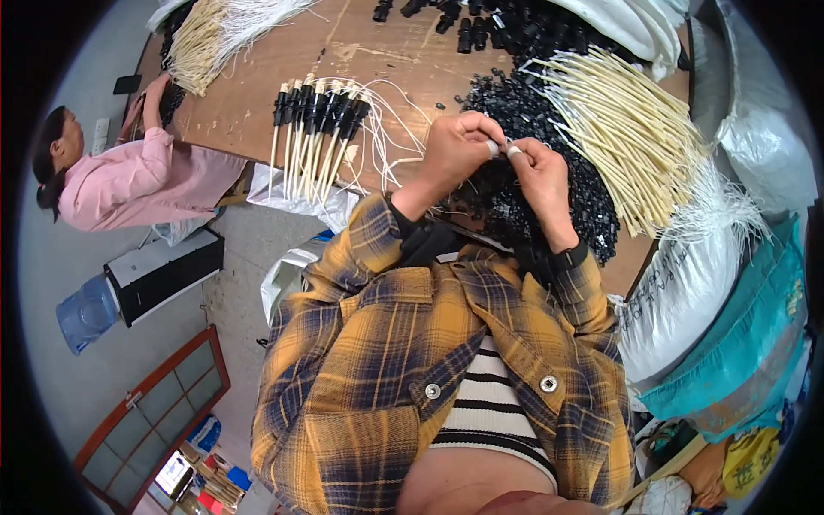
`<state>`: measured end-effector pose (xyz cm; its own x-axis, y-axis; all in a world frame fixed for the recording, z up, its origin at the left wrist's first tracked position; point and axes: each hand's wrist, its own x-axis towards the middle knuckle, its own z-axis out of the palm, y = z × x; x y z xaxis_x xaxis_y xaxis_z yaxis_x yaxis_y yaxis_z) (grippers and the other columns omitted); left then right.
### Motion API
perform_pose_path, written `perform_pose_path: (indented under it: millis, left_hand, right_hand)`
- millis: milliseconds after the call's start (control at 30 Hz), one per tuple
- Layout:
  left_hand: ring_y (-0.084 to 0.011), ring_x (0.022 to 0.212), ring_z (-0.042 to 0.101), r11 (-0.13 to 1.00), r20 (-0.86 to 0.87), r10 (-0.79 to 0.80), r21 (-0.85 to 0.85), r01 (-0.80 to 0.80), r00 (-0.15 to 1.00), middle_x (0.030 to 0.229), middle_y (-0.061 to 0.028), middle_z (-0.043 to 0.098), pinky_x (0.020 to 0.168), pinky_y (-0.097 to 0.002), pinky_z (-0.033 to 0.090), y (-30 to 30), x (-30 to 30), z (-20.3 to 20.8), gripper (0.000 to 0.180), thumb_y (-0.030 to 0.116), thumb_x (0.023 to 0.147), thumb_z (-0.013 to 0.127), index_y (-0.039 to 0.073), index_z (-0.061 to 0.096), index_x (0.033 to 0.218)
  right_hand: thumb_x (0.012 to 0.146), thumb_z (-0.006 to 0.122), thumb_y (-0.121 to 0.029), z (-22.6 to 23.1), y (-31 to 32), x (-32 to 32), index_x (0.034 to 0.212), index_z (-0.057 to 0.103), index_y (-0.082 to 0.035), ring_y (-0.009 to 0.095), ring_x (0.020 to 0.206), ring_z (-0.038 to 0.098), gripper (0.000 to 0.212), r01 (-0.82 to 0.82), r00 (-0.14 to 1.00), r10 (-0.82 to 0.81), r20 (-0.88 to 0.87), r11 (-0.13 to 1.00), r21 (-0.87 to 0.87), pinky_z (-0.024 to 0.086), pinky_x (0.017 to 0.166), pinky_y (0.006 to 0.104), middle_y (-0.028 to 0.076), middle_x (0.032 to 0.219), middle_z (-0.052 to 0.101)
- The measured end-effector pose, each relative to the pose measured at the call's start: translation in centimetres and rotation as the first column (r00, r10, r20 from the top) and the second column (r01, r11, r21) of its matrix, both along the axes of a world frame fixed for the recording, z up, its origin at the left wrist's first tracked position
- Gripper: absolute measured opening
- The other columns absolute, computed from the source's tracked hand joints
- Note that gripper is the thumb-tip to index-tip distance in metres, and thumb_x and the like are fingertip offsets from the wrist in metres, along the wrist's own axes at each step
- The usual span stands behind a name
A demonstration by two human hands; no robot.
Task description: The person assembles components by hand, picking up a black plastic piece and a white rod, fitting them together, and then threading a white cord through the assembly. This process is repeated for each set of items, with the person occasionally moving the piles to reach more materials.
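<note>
My left hand (457, 153) and my right hand (542, 176) meet over a heap of small black plastic pieces (506, 193). Both are closed in a pinch, fingertips nearly touching, with white wraps on some fingers. Whatever sits between the fingertips is too small to make out. To the left, a row of cream-coloured sticks with black fittings (322, 116) lies at the table edge, thin white cords (386, 112) trailing from it. A large bundle of cream sticks (627, 129) with white cord ends rests right of the heap.
Larger black cylindrical parts (468, 34) lie at the far side of the brown table (257, 86). Another stick bundle (197, 51) is at the far left, near a person in pink (129, 184). White sacks (687, 300) and a teal sack (730, 352) crowd the right.
</note>
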<state>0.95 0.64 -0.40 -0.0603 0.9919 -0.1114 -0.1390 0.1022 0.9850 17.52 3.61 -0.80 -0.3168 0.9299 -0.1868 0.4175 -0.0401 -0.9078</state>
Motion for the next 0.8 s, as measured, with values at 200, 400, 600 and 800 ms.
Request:
perform_pose_path:
  millis: [200, 400, 600, 800]
  left_hand:
    - [-0.0086, 0.079, 0.063, 0.945, -0.386, 0.204, 0.318, -0.078, 0.9, 0.084, -0.0032, 0.065, 0.072, -0.0212, 0.05, -0.6, 2.0, 0.3, 0.024, -0.01, 0.073, 0.063, 0.001, 0.063, 0.094]
    - [-0.0115, 0.079, 0.066, 0.923, -0.483, 0.287, 0.369, -0.105, 0.827, 0.086, -0.0049, 0.066, 0.071, -0.0226, 0.052, -0.9, 2.2, 0.2, 0.032, -0.011, 0.072, 0.064, 0.002, 0.061, 0.102]
    - [-0.0135, 0.08, 0.066, 0.975, -0.515, 0.212, 0.172, -0.142, 0.831, 0.084, -0.0066, 0.068, 0.072, -0.0254, 0.052, -0.9, 1.8, 0.7, 0.032, -0.007, 0.073, 0.066, 0.002, 0.067, 0.103]
    - [-0.0166, 0.067, 0.063, 0.966, -0.533, 0.212, 0.241, -0.093, 0.819, 0.074, -0.005, 0.067, 0.06, -0.0269, 0.05, -0.6, 1.5, -0.5, 0.017, 0.007, 0.07, 0.072, 0.009, 0.074, 0.087]
  right_hand:
    - [0.088, 0.059, -0.011, 0.3, -0.8, 0.0, 0.09, 0.067, -0.001, 0.003, 0.053, 0.043, 0.013, -0.053, 0.99, 0.046, -0.135, 0.997, -0.049, 0.034, 0.048, 0.0226, -0.004, 0.059, 0.053]
    - [0.091, 0.059, -0.007, 0.2, -1.1, 0.3, 0.093, 0.065, 0.0, -0.001, 0.057, 0.04, 0.01, -0.07, 0.922, -0.012, -0.388, 0.978, -0.196, 0.029, 0.05, 0.0181, -0.01, 0.066, 0.052]
    - [0.09, 0.063, -0.009, 0.7, -1.2, 0.2, 0.093, 0.067, -0.001, -0.001, 0.056, 0.039, 0.009, 0.03, 0.926, -0.094, -0.364, 0.984, -0.177, 0.03, 0.049, 0.0185, -0.01, 0.064, 0.052]
    - [0.088, 0.066, -0.011, 0.9, -1.3, 0.1, 0.088, 0.068, -0.004, 0.001, 0.053, 0.039, 0.008, 0.069, 0.981, -0.067, -0.184, 0.998, 0.005, 0.032, 0.047, 0.0209, -0.007, 0.057, 0.05]
